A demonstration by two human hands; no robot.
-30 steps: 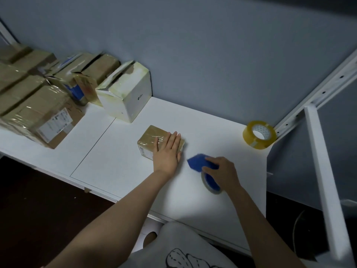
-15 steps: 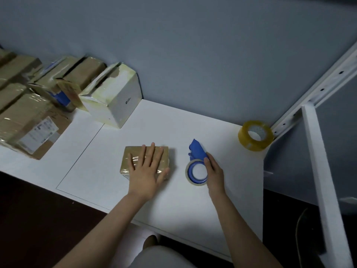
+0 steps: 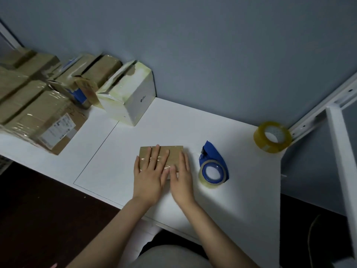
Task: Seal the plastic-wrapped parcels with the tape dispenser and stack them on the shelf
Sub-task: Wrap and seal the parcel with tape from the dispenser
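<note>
1. While the left hand (image 3: pixel 148 176) lies flat with straight fingers on top of the small flat brown cardboard parcel wrapped in clear plastic (image 3: pixel 173 153), the right hand (image 3: pixel 181 180) rests with straight fingers along that parcel's right edge; neither hand grips anything
2. The parcel lies on the white shelf board (image 3: pixel 241 190), near its front edge and about midway along it
3. The blue plastic tape dispenser (image 3: pixel 213 165) lies on its side just right of the right hand, apart from it
4. A loose roll of yellowish clear tape (image 3: pixel 272 137) sits at the back right corner
5. A white plastic-wrapped box (image 3: pixel 129 99) and brown wrapped cartons (image 3: pixel 38 113) stand at the back left
</note>
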